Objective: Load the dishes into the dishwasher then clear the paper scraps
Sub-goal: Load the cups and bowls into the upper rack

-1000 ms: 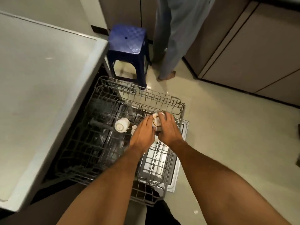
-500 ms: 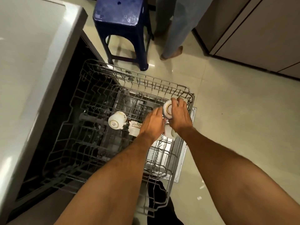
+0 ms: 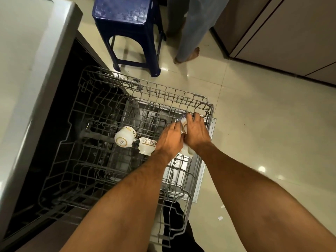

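Observation:
The grey wire dishwasher rack (image 3: 112,110) is pulled out over the open door. Two white cups lie in it: one upturned with a gold-ringed base (image 3: 124,136), and a patterned cup (image 3: 147,145) beside it. At the rack's far right corner, my right hand (image 3: 196,133) grips a white gold-rimmed cup (image 3: 184,125) held base-up. My left hand (image 3: 170,140) touches the same cup from the left, fingers curled against it. Another white dish (image 3: 188,150) shows partly beneath my hands. Paper scraps (image 3: 220,218) lie on the floor to the right.
A blue plastic stool (image 3: 125,17) stands just beyond the rack. Another person's legs and bare foot (image 3: 189,55) are beside it. The grey countertop (image 3: 27,60) runs along the left, and brown cabinets (image 3: 283,33) line the far right. Glossy tile floor lies to the right.
Both hands with the cup have shifted slightly toward the rack's far right corner. The camera has tipped downward and closer over the rack.

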Motion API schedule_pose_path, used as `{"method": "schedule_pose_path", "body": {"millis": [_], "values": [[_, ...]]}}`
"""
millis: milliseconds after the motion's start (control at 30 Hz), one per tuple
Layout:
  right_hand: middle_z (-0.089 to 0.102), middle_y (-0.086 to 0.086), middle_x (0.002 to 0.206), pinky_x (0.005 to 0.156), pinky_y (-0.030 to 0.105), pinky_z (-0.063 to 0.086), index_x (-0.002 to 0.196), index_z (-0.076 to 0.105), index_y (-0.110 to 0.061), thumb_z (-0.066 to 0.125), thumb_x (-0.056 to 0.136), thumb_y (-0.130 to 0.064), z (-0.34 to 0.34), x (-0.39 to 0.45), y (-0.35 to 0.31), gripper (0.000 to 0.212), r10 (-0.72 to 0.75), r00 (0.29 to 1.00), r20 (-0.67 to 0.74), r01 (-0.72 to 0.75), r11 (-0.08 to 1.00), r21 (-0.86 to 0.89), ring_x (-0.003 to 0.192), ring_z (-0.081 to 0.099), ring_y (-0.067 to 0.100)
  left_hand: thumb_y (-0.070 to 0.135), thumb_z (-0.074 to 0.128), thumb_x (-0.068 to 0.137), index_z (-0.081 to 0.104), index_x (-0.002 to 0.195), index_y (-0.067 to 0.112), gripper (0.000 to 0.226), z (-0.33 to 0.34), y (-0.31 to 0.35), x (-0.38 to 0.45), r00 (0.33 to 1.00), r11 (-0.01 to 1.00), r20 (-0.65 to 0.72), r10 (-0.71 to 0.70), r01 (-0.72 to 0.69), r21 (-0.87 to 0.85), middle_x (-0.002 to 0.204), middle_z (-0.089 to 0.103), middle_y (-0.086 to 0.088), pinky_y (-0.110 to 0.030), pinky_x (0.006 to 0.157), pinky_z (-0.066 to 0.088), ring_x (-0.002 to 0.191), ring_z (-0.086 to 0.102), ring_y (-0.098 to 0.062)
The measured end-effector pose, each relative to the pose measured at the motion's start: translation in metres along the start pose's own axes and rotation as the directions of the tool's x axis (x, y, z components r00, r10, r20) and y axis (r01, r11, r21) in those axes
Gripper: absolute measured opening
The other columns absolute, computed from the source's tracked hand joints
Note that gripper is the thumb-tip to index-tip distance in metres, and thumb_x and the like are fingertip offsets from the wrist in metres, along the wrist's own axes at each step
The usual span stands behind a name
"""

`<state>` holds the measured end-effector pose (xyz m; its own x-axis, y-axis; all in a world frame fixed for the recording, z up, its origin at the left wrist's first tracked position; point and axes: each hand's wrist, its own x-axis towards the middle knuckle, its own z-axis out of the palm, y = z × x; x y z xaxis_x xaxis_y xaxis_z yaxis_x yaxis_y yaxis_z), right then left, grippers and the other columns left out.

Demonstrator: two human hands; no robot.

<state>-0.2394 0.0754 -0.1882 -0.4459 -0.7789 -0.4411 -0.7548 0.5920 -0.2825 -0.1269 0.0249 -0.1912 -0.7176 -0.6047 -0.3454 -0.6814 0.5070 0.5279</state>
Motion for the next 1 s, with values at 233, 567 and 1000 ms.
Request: {"method": "schedule_pose_path", "body": {"millis": [233, 567, 1000], "values": [[0.039, 0.018, 0.144, 0.109, 0.04, 0.045, 0.148, 0.034, -0.013, 0.081, 0.08, -0.016, -0.004, -0.003, -0.003, 0.083, 0.003, 1.0, 0.031, -0.003, 1.0, -0.009, 0.133, 0.041, 0.034, 0.023, 0.058, 0.099, 0.046, 0.139, 0.013, 0.043, -0.004, -0.003, -0.004, 0.999, 0.999, 0.028, -0.036, 0.035, 0.011, 0.132, 0.056, -0.005, -0.037, 0.109, 0.046, 0.121, 0.055, -0.018], [0.039, 0.019, 0.148, 0.117, 0.042, 0.036, 0.151, 0.033, -0.008, 0.062, 0.099, -0.035, -0.022, -0.035, -0.037, 0.065, -0.095, 0.989, -0.113, 0.083, 0.991, -0.104, 0.139, 0.036, 0.033, 0.021, 0.05, 0.102, 0.038, 0.147, 0.006, 0.049, -0.043, -0.015, -0.044, 0.986, 0.969, -0.168, 0.009, 0.033, 0.244, 0.145, 0.049, -0.011, -0.036, 0.122, 0.028, 0.137, 0.044, -0.022], [0.044, 0.019, 0.14, 0.107, 0.043, 0.045, 0.142, 0.041, -0.008, 0.07, 0.093, -0.027, -0.028, -0.178, -0.141, 0.06, -0.319, 0.906, -0.278, 0.263, 0.939, -0.22, 0.128, 0.043, 0.034, 0.026, 0.049, 0.101, 0.033, 0.15, 0.003, 0.057, -0.128, -0.034, -0.223, 0.916, 0.884, -0.4, 0.006, 0.182, 0.43, 0.154, 0.041, -0.017, -0.044, 0.125, 0.02, 0.144, 0.036, -0.03]]}}
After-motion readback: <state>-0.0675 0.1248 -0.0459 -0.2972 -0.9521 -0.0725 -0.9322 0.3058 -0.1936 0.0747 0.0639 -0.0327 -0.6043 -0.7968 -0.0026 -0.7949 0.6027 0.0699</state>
